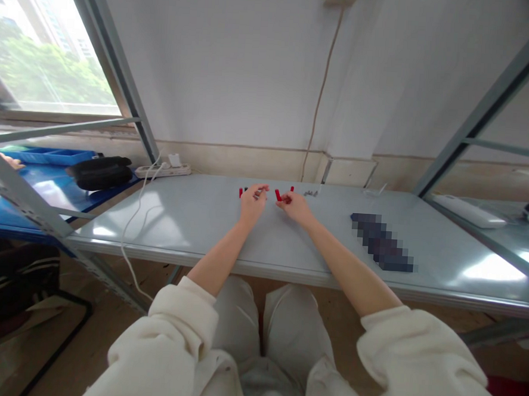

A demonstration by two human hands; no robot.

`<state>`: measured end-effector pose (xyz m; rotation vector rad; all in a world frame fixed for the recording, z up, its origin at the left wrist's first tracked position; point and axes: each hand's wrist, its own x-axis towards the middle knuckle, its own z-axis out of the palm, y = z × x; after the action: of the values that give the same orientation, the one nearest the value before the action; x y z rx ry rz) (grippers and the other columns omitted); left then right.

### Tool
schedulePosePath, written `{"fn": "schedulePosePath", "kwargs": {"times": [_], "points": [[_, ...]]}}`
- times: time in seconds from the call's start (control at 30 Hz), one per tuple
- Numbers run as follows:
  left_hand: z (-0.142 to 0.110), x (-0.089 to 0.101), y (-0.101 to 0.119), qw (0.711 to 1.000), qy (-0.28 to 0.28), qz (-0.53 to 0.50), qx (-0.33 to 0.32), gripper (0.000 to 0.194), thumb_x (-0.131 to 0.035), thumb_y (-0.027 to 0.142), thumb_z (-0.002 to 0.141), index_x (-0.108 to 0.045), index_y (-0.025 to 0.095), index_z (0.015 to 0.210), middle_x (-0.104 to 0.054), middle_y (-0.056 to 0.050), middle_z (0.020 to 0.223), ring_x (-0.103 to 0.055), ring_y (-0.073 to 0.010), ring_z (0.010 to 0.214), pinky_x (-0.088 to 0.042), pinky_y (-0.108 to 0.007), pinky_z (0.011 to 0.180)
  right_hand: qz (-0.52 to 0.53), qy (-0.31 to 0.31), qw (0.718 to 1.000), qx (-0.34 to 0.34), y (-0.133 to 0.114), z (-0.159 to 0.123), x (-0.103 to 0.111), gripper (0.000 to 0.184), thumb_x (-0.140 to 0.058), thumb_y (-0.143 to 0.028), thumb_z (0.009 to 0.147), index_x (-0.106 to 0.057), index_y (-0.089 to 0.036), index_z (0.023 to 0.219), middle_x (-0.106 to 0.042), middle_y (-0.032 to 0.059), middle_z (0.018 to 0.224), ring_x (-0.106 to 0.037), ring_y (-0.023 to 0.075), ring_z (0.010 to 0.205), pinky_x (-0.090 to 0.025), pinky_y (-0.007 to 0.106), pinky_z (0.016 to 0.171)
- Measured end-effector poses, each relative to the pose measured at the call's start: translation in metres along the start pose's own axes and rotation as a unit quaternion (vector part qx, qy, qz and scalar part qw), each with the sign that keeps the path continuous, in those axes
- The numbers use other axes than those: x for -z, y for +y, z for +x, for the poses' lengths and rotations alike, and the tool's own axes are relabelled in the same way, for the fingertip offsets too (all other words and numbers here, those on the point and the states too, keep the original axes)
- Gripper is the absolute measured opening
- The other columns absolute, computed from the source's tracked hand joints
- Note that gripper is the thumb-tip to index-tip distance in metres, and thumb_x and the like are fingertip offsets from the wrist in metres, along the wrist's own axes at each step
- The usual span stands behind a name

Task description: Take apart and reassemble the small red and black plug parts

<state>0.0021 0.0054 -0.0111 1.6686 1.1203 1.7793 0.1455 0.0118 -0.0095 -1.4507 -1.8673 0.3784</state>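
Observation:
My right hand (pixel 297 208) is closed at the fingertips on a small red cylinder (pixel 278 194), which tilts up above the grey table (pixel 209 218). Just behind that hand, another red piece (pixel 292 189) shows. My left hand (pixel 253 204) has its fingers curled together, with something small and dark that I cannot make out at the fingertips. To its left stands a red piece (pixel 241 193) with a dark bit beside it, partly covered by the hand. Several small grey metal parts (pixel 311 193) lie right of my right hand. The two hands are apart.
A blurred dark oblong thing (pixel 382 242) lies on the table's right. At the back left is a white power strip (pixel 165 170) whose cable hangs over the front edge. Metal frame posts (pixel 115 63) flank the table. On the left blue table, a person's hand (pixel 11 161) shows.

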Motion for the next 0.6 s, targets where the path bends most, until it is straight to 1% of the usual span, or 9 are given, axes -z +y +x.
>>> {"fn": "schedulePosePath", "kwargs": {"times": [0.07, 0.13, 0.17, 0.23, 0.3, 0.37, 0.47, 0.6], "points": [[0.006, 0.004, 0.0, 0.991, 0.086, -0.075, 0.062, 0.016, -0.047, 0.015, 0.071, -0.06, 0.015, 0.08, -0.062, -0.002, 0.073, -0.052, -0.0062, 0.052, -0.041, -0.019, 0.052, -0.004, -0.028, 0.999, -0.024, -0.005, 0.008, -0.006, 0.007, -0.059, -0.021, 0.069, -0.058, -0.015, 0.073, -0.062, 0.0043, 0.072, -0.056, 0.0129, 0.067, -0.042, 0.025, 0.063], [0.011, 0.009, -0.001, 0.971, 0.158, -0.136, 0.113, 0.013, -0.046, 0.014, 0.068, -0.057, 0.015, 0.076, -0.058, 0.0, 0.067, -0.049, -0.0052, 0.049, -0.038, -0.018, 0.049, -0.023, -0.049, 0.998, -0.025, -0.01, 0.015, -0.015, 0.007, -0.059, -0.02, 0.07, -0.059, -0.015, 0.074, -0.064, 0.0057, 0.074, -0.057, 0.0138, 0.069, -0.042, 0.025, 0.065], [0.013, 0.011, -0.001, 0.96, 0.185, -0.16, 0.135, 0.012, -0.046, 0.014, 0.067, -0.056, 0.014, 0.074, -0.057, 0.001, 0.065, -0.048, -0.0048, 0.048, -0.036, -0.018, 0.047, -0.037, -0.056, 0.997, -0.022, -0.012, 0.019, -0.02, 0.007, -0.059, -0.02, 0.07, -0.06, -0.015, 0.075, -0.064, 0.0065, 0.076, -0.058, 0.0144, 0.071, -0.042, 0.025, 0.065], [0.015, 0.015, -0.002, 0.94, 0.22, -0.193, 0.178, 0.011, -0.045, 0.013, 0.064, -0.053, 0.014, 0.071, -0.054, 0.001, 0.063, -0.046, -0.0044, 0.045, -0.031, -0.017, 0.043, -0.065, -0.064, 0.996, -0.015, -0.015, 0.026, -0.03, 0.008, -0.058, -0.019, 0.07, -0.061, -0.014, 0.075, -0.065, 0.0078, 0.079, -0.058, 0.0154, 0.073, -0.041, 0.025, 0.066], [0.016, 0.016, -0.003, 0.925, 0.233, -0.213, 0.21, 0.011, -0.045, 0.013, 0.062, -0.052, 0.013, 0.07, -0.053, 0.001, 0.063, -0.045, -0.0043, 0.044, -0.027, -0.017, 0.04, -0.084, -0.065, 0.994, -0.01, -0.017, 0.031, -0.039, 0.009, -0.057, -0.019, 0.071, -0.062, -0.014, 0.077, -0.066, 0.0086, 0.082, -0.059, 0.0159, 0.076, -0.041, 0.024, 0.067], [0.015, 0.016, -0.004, 0.918, 0.233, -0.224, 0.23, 0.012, -0.045, 0.013, 0.061, -0.052, 0.013, 0.071, -0.054, 0.001, 0.065, -0.045, -0.0042, 0.044, -0.025, -0.018, 0.039, -0.096, -0.065, 0.993, -0.012, -0.018, 0.036, -0.046, 0.012, -0.056, -0.02, 0.072, -0.063, -0.014, 0.079, -0.066, 0.0088, 0.084, -0.059, 0.0162, 0.077, -0.041, 0.024, 0.068], [0.014, 0.015, -0.003, 0.915, 0.228, -0.232, 0.239, 0.013, -0.044, 0.014, 0.061, -0.052, 0.014, 0.072, -0.054, 0.001, 0.065, -0.045, -0.0041, 0.045, -0.025, -0.018, 0.04, -0.11, -0.067, 0.991, -0.026, -0.019, 0.04, -0.053, 0.015, -0.057, -0.023, 0.072, -0.063, -0.015, 0.083, -0.066, 0.0086, 0.087, -0.059, 0.0165, 0.079, -0.041, 0.024, 0.068], [0.013, 0.014, -0.002, 0.916, 0.222, -0.233, 0.24, 0.013, -0.045, 0.014, 0.06, -0.051, 0.014, 0.071, -0.053, 0.001, 0.065, -0.046, -0.0043, 0.045, -0.025, -0.018, 0.04, -0.119, -0.07, 0.99, -0.032, -0.019, 0.042, -0.056, 0.016, -0.057, -0.025, 0.071, -0.063, -0.016, 0.083, -0.066, 0.0081, 0.088, -0.059, 0.0163, 0.079, -0.041, 0.024, 0.066]]}}
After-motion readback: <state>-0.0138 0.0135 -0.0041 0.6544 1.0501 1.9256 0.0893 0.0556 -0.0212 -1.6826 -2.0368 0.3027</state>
